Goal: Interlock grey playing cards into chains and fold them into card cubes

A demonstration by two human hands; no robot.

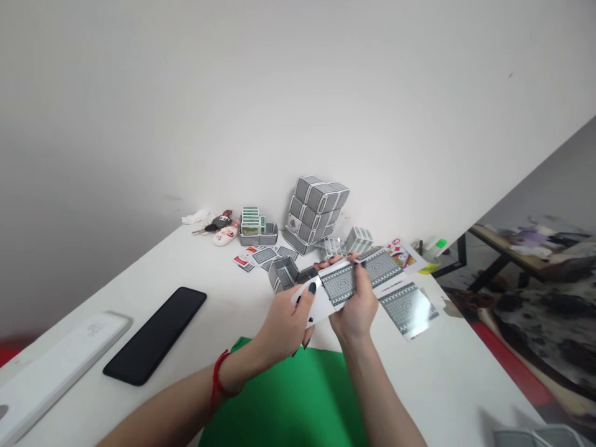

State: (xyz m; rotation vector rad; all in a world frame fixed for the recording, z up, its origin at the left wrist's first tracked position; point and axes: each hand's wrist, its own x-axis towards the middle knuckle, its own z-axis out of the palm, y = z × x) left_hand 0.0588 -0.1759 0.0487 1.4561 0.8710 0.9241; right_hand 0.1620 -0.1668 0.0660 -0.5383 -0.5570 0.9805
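My left hand (291, 316), with a red cord on its wrist, pinches a white card (321, 305) with black spades between thumb and fingers. My right hand (356, 304) grips a grey patterned card (339, 284) whose edge meets the white card. Just behind my hands lie folded grey card pieces (282, 274). Farther back stands a stacked block of folded cards (313, 211). To the right of my right hand are a glossy grey card (410, 309) and a queen of diamonds (403, 256).
A black phone (156, 335) and a long white case (60, 372) lie at the left. Card boxes (251, 222), a keychain (226, 233) and loose cards (265, 255) are at the back. A green sheet (288, 397) is under my forearms; a highlighter (431, 266) lies near the right edge.
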